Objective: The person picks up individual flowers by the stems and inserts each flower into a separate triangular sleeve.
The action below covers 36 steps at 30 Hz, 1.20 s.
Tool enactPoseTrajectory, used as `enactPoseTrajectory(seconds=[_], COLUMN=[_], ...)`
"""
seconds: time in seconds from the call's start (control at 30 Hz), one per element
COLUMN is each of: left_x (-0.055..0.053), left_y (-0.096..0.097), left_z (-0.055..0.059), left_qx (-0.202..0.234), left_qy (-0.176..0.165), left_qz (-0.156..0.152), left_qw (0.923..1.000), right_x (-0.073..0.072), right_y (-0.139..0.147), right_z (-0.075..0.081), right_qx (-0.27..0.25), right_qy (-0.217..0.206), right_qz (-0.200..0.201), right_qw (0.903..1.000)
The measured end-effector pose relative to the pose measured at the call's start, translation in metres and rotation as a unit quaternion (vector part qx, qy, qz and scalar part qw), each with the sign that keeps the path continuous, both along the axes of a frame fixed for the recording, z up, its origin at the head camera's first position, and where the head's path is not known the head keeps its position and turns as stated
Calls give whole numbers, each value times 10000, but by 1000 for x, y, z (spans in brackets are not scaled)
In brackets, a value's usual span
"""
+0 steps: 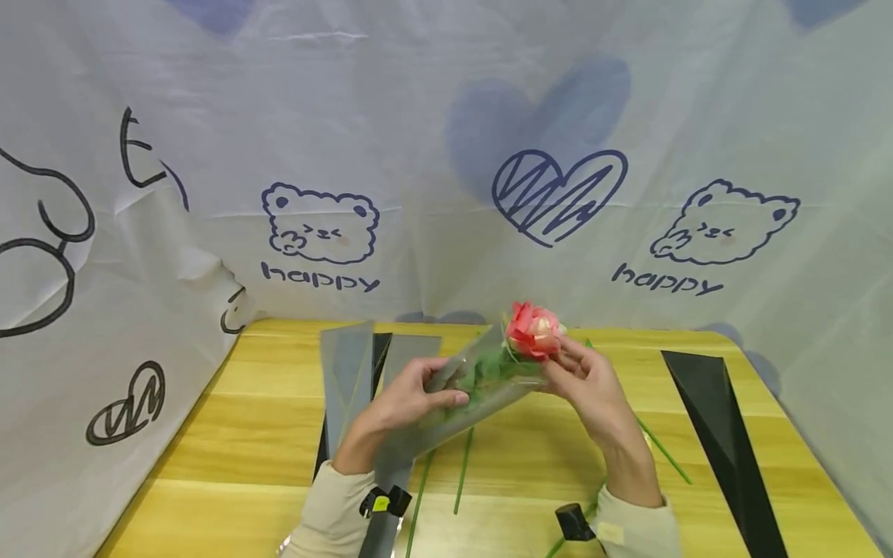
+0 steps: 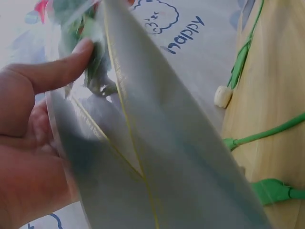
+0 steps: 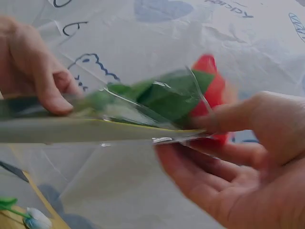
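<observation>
A pink-red artificial rose (image 1: pixel 533 332) with green leaves (image 3: pixel 169 98) sits inside a clear-and-grey flower wrapping sleeve (image 2: pixel 157 143) that has thin gold lines. The bloom pokes out at the sleeve's upper right end. My left hand (image 1: pixel 408 395) grips the sleeve around its middle, thumb across the front below the leaves. At the open end, just under the bloom, my right hand (image 1: pixel 589 387) pinches the sleeve's edge between thumb and fingers. The stem's lower part is hidden by the grey part of the sleeve.
Grey sleeves (image 1: pixel 346 360) lie on the wooden table (image 1: pixel 230 434) at left, and a black sleeve (image 1: pixel 722 418) at right. Several green stems (image 1: pixel 463 473) lie between. A white bud (image 2: pixel 223 96) and a bluish-white flower (image 3: pixel 38 218) show too. Printed cloth (image 1: pixel 432 155) hangs behind.
</observation>
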<state>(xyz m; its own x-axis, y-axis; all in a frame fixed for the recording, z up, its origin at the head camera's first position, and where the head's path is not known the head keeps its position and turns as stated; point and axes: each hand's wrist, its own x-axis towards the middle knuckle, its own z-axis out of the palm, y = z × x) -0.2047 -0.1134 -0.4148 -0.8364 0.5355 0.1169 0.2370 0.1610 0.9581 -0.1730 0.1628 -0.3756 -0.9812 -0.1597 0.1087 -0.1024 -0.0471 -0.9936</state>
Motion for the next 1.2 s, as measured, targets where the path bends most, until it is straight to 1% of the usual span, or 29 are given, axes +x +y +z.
enactPoseTrajectory(seconds=[0.07,0.13,0.23,0.3,0.33,0.47,0.53,0.57,0.63,0.7,0.8,0.87,1.03,1.1,1.2], left_x=[0,-1,0,1,2,5,8,9,11,12,11,10,5,4,5], left_y=[0,-1,-2,-1,1,8,11,12,13,12,14,14,15,17,20], left_z=[1,3,8,11,12,16,17,18,18,17,14,12,3,-1,-3], left_qx=[187,391,652,743,751,727,704,719,855,933,1152,1215,1653,1790,2011], left_qy=[-219,-344,-396,-283,-193,199,201,121,-162,-447,-689,-821,-1385,-1548,-1771], left_qz=[232,396,495,462,443,286,179,101,-89,-111,-168,-184,-541,-646,-872], left_qw=[9993,9979,9959,9958,9960,9967,9972,9973,9962,9946,9908,9890,9750,9695,9595], right_x=[-1,-2,-4,-4,-4,-3,-2,-1,0,1,3,4,4,4,3], right_y=[-3,-5,-12,-19,-23,-36,-40,-42,-44,-45,-45,-45,-44,-44,-42], right_z=[0,0,-1,-3,-4,-6,-6,-6,-5,-4,-2,-1,0,-1,-2], right_qx=[-384,-625,-628,-521,-478,-291,-210,-181,-155,-168,-173,-184,-327,-381,-369], right_qy=[50,99,210,317,393,807,967,1025,1101,1143,1178,1197,1174,1145,1085], right_qz=[-165,-209,-39,-43,-113,-681,-910,-993,-1070,-1093,-1103,-1098,-957,-889,-892], right_qw=[9991,9978,9978,9981,9980,9940,9909,9896,9880,9873,9867,9866,9879,9887,9894])
